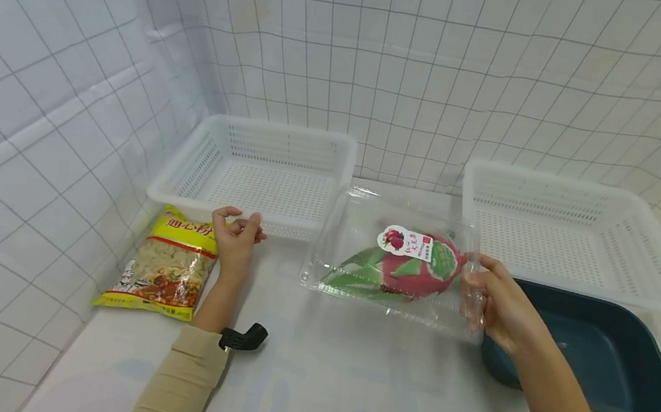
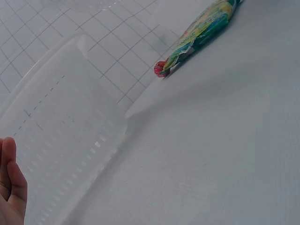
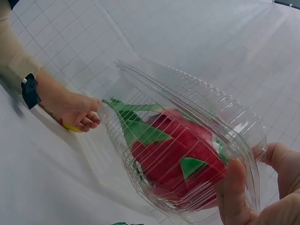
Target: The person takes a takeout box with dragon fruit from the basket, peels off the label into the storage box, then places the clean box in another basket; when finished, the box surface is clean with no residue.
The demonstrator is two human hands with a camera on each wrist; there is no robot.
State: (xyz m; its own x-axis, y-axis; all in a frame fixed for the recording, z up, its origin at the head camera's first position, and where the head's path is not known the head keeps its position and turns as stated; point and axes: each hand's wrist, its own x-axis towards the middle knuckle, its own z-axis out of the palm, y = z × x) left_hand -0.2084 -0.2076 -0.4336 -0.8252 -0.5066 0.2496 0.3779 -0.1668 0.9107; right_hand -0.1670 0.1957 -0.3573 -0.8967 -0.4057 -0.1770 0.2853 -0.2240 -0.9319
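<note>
A clear plastic clamshell box (image 1: 324, 248) with a red and green dragon fruit (image 3: 180, 154) inside hangs over the middle of the table. My right hand (image 1: 504, 307) pinches its right end, with the thumb on the near side. A white label (image 1: 405, 243) shows on the box. At the front rim of the left white basket (image 1: 290, 130), my left hand (image 1: 236, 238) hovers with loosely bent fingers, holding nothing. Just left of that hand lies a yellow pasta bag (image 1: 170, 271). Whether the left fingers touch the rim, I cannot tell.
A second white basket (image 1: 571, 181) stands at the back right. Before it sits a dark blue basin (image 1: 590, 359), partly behind the right hand. In the left wrist view, a green and yellow packet (image 2: 204, 33) with a red end lies on the table. Gridded cloth walls enclose the back and left.
</note>
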